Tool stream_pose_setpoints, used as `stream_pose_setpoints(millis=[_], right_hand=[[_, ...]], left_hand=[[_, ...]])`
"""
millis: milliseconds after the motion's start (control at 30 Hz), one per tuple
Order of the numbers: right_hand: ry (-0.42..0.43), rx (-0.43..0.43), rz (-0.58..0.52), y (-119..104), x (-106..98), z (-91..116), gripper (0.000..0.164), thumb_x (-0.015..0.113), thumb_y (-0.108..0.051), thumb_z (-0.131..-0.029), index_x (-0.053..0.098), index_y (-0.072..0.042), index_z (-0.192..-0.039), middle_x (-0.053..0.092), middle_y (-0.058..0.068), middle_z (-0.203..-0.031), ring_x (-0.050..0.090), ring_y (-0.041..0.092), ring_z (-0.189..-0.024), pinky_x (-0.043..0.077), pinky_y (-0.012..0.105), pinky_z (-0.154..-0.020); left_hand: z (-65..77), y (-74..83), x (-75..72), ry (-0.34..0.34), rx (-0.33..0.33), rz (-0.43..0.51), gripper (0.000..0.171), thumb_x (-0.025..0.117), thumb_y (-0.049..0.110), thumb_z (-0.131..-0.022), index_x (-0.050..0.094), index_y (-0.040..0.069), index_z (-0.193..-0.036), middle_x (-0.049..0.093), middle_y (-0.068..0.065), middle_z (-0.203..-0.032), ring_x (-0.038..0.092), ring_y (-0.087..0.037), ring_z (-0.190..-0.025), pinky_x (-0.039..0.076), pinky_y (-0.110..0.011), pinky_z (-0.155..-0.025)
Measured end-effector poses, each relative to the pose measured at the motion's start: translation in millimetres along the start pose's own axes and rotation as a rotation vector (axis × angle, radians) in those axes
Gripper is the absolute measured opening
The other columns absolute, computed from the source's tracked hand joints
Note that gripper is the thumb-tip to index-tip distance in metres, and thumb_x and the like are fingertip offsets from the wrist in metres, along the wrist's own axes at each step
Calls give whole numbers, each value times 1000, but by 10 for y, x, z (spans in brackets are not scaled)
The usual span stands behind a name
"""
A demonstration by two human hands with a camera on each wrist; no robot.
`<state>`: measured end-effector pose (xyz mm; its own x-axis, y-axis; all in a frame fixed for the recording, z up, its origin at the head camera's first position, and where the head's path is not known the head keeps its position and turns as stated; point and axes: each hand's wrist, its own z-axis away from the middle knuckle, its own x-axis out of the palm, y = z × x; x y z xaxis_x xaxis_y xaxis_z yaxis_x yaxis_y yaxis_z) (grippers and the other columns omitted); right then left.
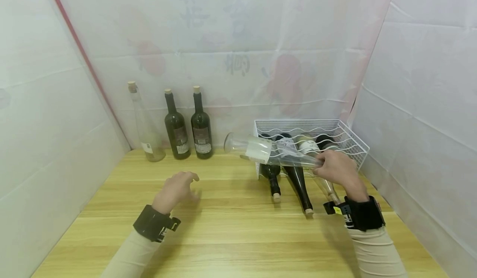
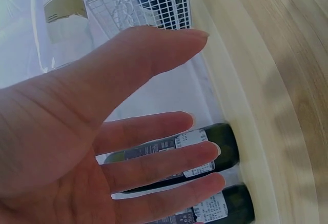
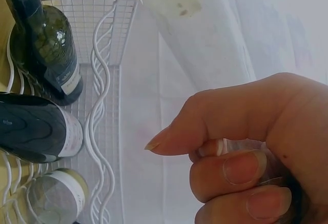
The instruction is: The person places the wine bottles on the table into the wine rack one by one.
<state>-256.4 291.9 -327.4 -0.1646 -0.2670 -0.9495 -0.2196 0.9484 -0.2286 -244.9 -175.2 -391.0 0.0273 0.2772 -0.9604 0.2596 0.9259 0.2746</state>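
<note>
Right hand (image 1: 337, 168) grips a clear bottle (image 1: 257, 149) by the neck, slantwise over the white wire rack (image 1: 298, 123), near the back right corner of the desk (image 1: 238, 232). Left hand (image 1: 177, 191) spread, toward the left edge. Top yellowish, wood-grained. Two dark bottles (image 1: 201, 135) and a clear corked bottle (image 1: 149, 139) upright by the back edge. White sheeting (image 1: 223, 29) behind, faintly printed.

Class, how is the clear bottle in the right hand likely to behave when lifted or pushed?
The clear bottle, gripped by its neck in the right hand, may feel bottom-heavy, since its wide body extends beyond the grip. Laid on the table, it would probably roll if pushed, its body being round. It looks like smooth glass, so likely stiff and slippery.
</note>
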Motion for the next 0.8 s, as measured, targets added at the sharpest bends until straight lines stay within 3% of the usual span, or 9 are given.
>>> stream_pose_setpoints(millis=[267,600,800], right_hand=[[-17,35,-22,31,-20,-8,8,73,-24,-78,68,-19,-73,65,0,-74,54,19,-66,39,31,-51],[-21,66,-21,110,-76,17,30,73,-25,-82,49,-18,-65,49,-2,-65,46,18,-62,32,30,-53],[-7,74,-5,131,-102,21,24,73,-27,-82,55,-19,-67,55,-1,-68,50,21,-66,33,32,-53]], left_hand=[[4,-8,10,10,4,2,50,81,21,-77,69,5,-124,73,-17,-120,68,-39,-108,57,-60,-83],[7,-16,9,8,-13,10,53,83,21,-76,69,5,-125,71,-18,-126,66,-42,-113,57,-61,-86],[-10,-43,6,6,-15,12,55,84,21,-73,69,5,-124,71,-19,-125,67,-41,-111,57,-60,-84]])
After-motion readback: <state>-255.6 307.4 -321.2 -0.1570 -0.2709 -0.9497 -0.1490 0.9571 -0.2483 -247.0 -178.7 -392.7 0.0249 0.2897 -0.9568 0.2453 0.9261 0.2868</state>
